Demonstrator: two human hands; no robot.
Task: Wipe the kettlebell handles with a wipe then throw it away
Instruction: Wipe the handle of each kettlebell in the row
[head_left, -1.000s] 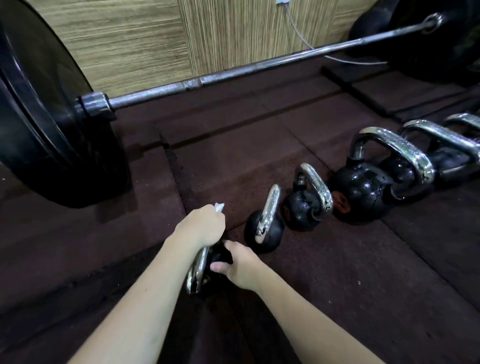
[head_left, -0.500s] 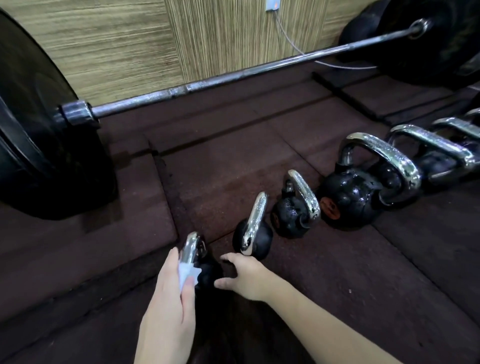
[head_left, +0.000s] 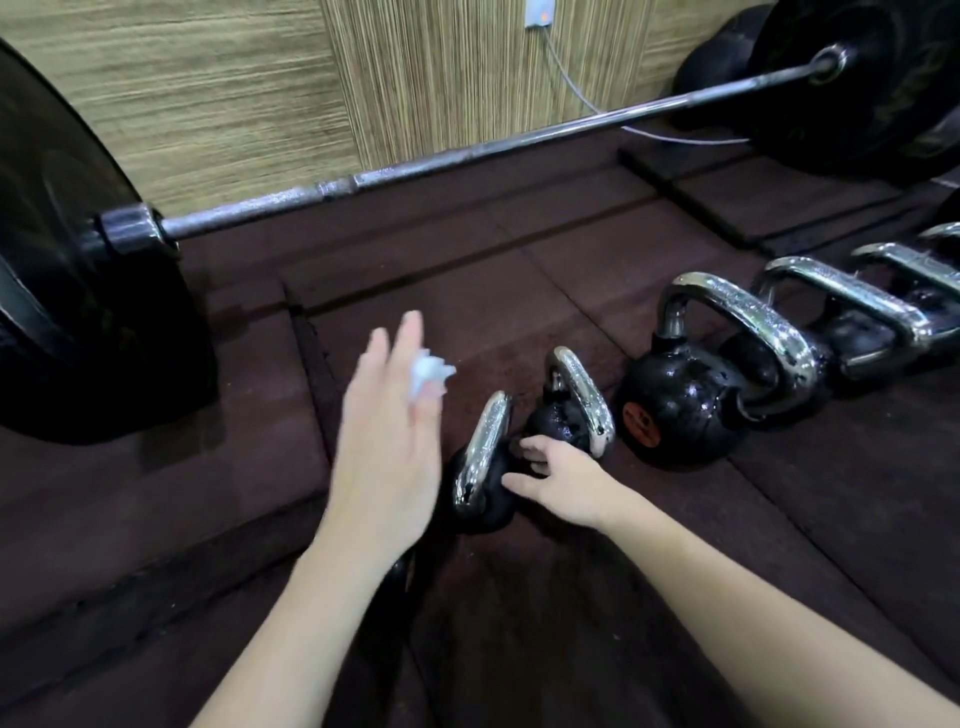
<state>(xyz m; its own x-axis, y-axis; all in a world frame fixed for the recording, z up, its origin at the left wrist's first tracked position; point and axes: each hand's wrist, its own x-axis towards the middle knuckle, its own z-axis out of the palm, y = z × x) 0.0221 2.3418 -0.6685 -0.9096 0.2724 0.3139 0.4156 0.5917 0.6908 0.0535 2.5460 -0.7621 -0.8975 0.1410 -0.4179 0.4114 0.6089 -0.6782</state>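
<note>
A row of black kettlebells with chrome handles runs from the middle of the floor to the right edge. My left hand is raised and blurred, just left of a small kettlebell, and pinches a crumpled white wipe at its fingertips. My right hand has its fingers spread, with the thumb against that kettlebell's black ball and the fingers by the kettlebell behind it. A larger kettlebell stands further right. My left forearm hides most of the nearest kettlebell.
A loaded barbell lies across the back along the wood-pattern wall, with a big black plate at left and another at far right. A grey cable hangs from a wall socket. Dark rubber floor tiles lie under everything.
My left hand has left the nearest kettlebell's handle and risen forward with the wipe. My right hand has shifted from that kettlebell to the one behind it.
</note>
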